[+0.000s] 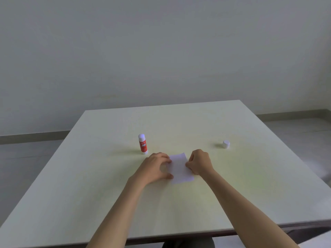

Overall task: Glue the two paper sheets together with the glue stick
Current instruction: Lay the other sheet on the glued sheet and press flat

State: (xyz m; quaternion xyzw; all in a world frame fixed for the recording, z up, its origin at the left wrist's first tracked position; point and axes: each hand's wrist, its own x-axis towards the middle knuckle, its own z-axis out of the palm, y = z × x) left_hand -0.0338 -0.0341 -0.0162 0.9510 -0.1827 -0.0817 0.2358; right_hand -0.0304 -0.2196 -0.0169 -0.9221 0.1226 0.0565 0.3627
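Paper point(180, 168) lies flat near the middle of the table point(250, 185), its long axis running from the near edge toward the far edge; whether it is one sheet or two stacked, I cannot tell. Left hand point(155, 166) pinches its left edge between fingers and thumb, while right hand point(199, 163), curled, presses fingertips on its right edge. Glue stick point(143, 144) stands upright, uncapped, just beyond the left hand, the nearer one. Its cap point(226, 144) sits well apart toward the right edge.
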